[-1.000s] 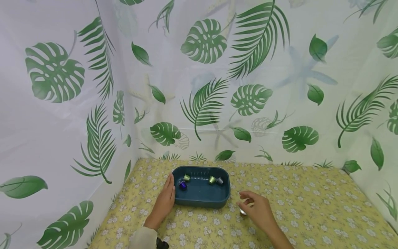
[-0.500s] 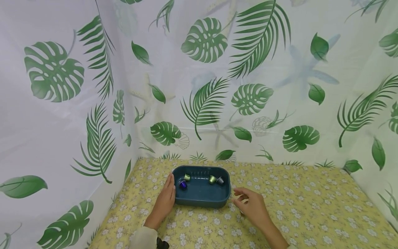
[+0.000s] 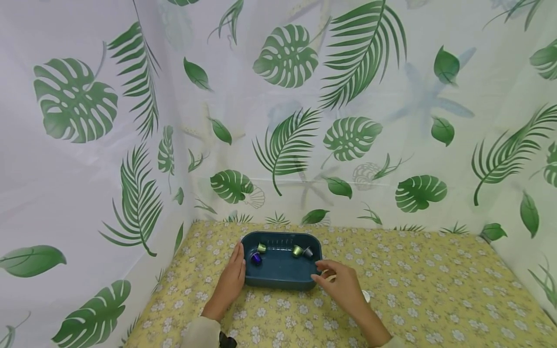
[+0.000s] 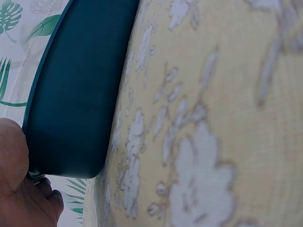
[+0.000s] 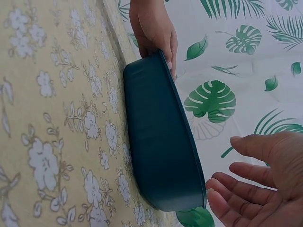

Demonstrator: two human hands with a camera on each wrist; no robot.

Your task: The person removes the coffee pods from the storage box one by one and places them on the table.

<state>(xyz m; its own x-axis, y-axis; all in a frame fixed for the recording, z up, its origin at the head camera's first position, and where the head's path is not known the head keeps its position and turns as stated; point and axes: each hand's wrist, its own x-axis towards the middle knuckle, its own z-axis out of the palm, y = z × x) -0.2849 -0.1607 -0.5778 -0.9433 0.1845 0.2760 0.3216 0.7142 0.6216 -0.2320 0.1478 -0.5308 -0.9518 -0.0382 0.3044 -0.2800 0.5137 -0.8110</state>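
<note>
A dark teal tray stands on the flowered cloth. Inside it lie coffee capsules: a purple capsule and a green capsule at the left, another green capsule and a grey capsule at the right. My left hand rests along the tray's left end, fingers straight. My right hand is at the right end, fingers loosely bent; the right wrist view shows nothing between them. Behind its wrist, partly hidden, a small whitish round thing sits on the cloth.
The yellow flowered tablecloth reaches back to a white leaf-print curtain. Another curtain side stands close on the left.
My right hand has moved left to the tray's right end. The whitish round thing now shows to the right of its wrist. The left hand and the capsules in the tray stay put.
</note>
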